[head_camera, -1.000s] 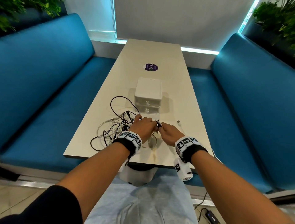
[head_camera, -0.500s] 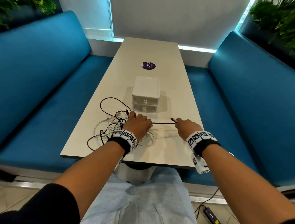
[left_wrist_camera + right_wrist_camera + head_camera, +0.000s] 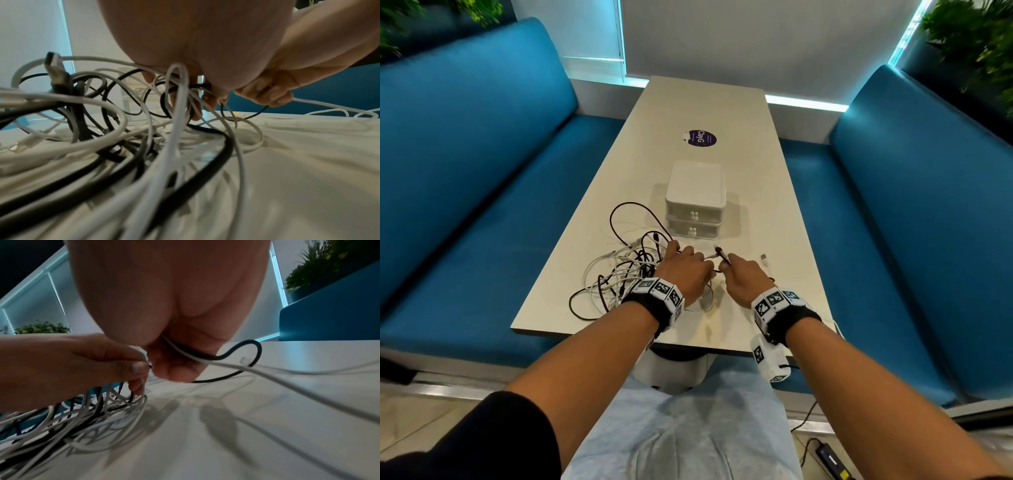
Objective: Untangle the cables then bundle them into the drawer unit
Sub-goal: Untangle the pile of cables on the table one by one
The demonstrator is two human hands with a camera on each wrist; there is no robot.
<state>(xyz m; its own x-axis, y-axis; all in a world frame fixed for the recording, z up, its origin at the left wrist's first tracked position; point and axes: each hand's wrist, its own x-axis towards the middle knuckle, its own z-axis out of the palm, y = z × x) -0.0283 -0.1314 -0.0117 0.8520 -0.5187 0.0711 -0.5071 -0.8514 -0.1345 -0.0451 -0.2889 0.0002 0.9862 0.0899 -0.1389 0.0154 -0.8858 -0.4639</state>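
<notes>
The long worktop carries a white drawer unit at mid-length, drawers closed. Near its front edge, toward the left corner, lies the tangle of cables. The left hand grips tangled strands; the right hand pinches a black cable.

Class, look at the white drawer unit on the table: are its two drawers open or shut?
Shut. Both fronts of the drawer unit sit flush, neither pulled out; no cable lies inside.

Black and white cables, white drawer unit, seemingly beige table.
</notes>
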